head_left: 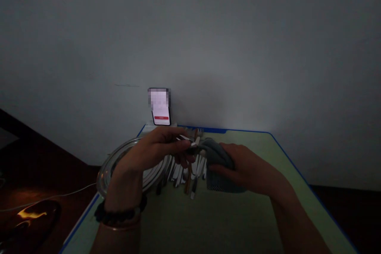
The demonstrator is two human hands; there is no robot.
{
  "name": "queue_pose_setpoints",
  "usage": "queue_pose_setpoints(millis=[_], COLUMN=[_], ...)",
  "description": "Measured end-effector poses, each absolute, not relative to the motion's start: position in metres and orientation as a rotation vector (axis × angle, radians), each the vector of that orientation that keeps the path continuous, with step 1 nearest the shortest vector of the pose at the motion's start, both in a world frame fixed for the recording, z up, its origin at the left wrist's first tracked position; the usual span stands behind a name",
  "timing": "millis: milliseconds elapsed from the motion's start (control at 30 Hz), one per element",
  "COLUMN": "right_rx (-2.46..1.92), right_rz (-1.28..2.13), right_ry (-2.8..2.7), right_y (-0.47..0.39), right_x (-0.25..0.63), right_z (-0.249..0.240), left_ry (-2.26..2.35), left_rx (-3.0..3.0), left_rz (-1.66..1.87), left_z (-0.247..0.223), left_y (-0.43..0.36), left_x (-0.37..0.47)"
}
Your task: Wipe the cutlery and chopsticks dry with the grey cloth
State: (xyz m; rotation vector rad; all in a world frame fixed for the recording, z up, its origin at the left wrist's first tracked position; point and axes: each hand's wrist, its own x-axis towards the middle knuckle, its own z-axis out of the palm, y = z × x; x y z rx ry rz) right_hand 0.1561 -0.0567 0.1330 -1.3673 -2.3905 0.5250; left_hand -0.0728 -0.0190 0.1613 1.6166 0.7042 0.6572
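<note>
My left hand (162, 149) is closed, with thumb and fingers pinching a shiny metal piece of cutlery (193, 145); its kind is hard to make out in the dim light. Folded in my right hand (238, 164) is a grey-blue cloth (218, 158), which meets the right end of that piece and hides it. Both hands are above the table, close together. Below and behind them lies a spread of cutlery (178, 176), with several knife-like handles and some brown ones. The tines of a fork (200, 130) show at the far side.
A round shiny metal tray (104, 170) sits on the table's left, partly behind my left forearm. A lit phone (161, 117) stands upright at the back against the wall (238, 47). The pale green table (256, 143) has a blue edge. A white cable (74, 190) runs at left.
</note>
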Motion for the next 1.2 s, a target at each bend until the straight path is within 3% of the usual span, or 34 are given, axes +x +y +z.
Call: queue_pose_setpoints(millis=[367, 733, 1200], right_rx=[-1.345, -1.354, -1.596], right_rz=[0.767, 0.691, 0.777], right_ry=[-2.335, -2.275, -2.459], right_y=[-0.057, -0.057, -0.024], right_x=[0.172, 0.177, 0.192], right_z=[0.141, 0.141, 0.081], left_ry=[0.733, 0.746, 1.017], left_rx=[1.586, 1.63, 1.707], left_rz=[0.724, 0.766, 0.815], left_z=[0.164, 0.161, 0.158], left_y=[-0.017, -0.014, -0.008], left_x=[-0.085, -0.085, -0.08])
